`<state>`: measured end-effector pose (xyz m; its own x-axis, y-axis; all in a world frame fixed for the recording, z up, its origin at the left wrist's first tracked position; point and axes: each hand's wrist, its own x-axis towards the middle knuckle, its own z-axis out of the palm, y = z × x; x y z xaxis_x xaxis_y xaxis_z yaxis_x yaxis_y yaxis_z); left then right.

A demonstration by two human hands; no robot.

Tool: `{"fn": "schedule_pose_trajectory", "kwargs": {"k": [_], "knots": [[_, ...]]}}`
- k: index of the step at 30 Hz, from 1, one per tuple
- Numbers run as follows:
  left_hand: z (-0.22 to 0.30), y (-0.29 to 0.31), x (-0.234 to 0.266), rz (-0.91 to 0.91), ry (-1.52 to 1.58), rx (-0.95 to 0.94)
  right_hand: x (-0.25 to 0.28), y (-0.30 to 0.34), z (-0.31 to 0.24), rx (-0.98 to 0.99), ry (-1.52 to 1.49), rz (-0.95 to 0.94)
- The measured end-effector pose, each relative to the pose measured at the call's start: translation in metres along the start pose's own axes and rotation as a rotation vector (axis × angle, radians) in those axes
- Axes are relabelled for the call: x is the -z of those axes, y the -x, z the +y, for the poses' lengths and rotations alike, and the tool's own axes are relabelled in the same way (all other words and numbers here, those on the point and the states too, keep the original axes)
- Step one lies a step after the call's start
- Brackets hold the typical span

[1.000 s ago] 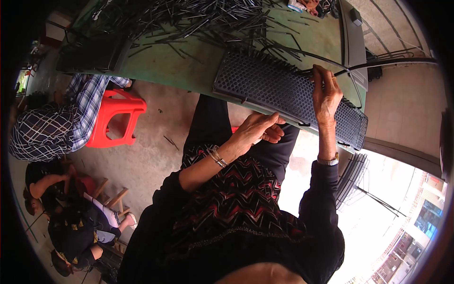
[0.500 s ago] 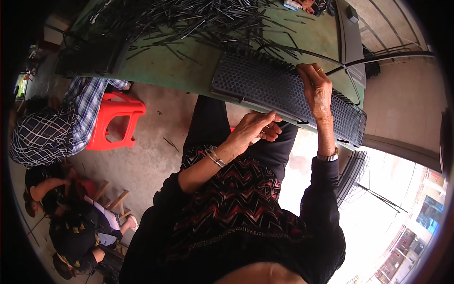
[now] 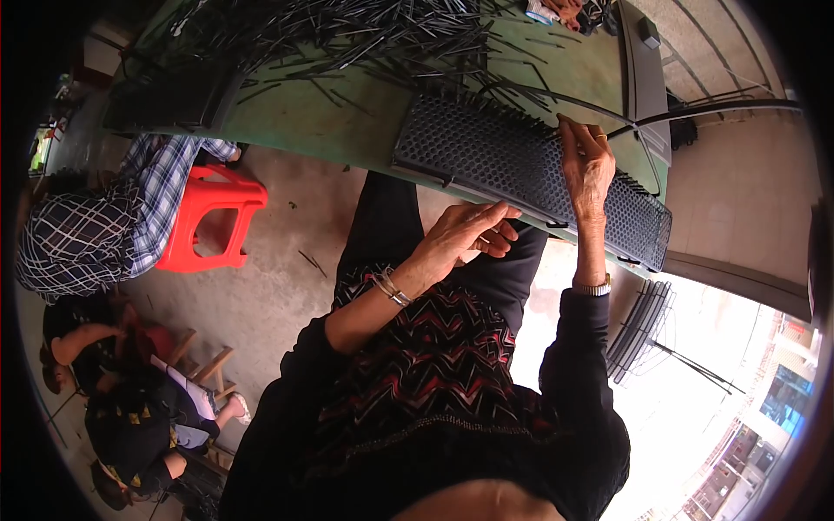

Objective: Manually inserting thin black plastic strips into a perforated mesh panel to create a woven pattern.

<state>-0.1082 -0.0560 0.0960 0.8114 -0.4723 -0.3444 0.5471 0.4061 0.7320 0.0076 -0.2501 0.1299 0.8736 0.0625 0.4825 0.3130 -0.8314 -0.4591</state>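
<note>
A long dark panel [image 3: 486, 143] with rows of round holes lies slantwise along the table's near edge. Short black pins or strip ends stick up along its far side. My right hand [image 3: 587, 169], a ring on one finger, reaches across it with fingers closed together at that far side; whatever is between them is too small to make out. Just below the panel's near edge is my left hand [image 3: 469, 234], its fingers curled and the index finger and thumb pointing at the edge. Anything in its pinch is hidden.
Many thin black strips [image 3: 365, 39] are heaped on the green table [image 3: 304, 113]. A black rod [image 3: 712, 106] crosses at the right. A red stool [image 3: 208, 217] and a person in plaid [image 3: 87, 234] are at left, other seated people below. A wire rack [image 3: 643, 326] stands lower right.
The left hand's fingertips have moved slightly right, closer to the panel's near edge. My right hand stays at the far side, its position shifted only a little. The view has shifted slightly.
</note>
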Motion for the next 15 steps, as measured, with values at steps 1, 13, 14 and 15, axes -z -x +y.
{"fn": "schedule_pose_trajectory", "kwargs": {"k": [1,13,14,15], "knots": [[0.001,0.000,-0.001,-0.007,-0.009,-0.003,0.000,-0.002,0.001,-0.047,-0.034,-0.013],[0.009,0.009,-0.004,-0.024,-0.044,-0.030,0.001,0.009,0.001,-0.170,-0.032,-0.039],[0.011,0.009,-0.004,-0.022,-0.046,-0.026,0.001,0.009,0.000,-0.170,-0.030,-0.039],[0.011,0.008,-0.004,-0.023,-0.045,-0.025,-0.001,0.009,-0.001,-0.170,-0.010,-0.020]]}}
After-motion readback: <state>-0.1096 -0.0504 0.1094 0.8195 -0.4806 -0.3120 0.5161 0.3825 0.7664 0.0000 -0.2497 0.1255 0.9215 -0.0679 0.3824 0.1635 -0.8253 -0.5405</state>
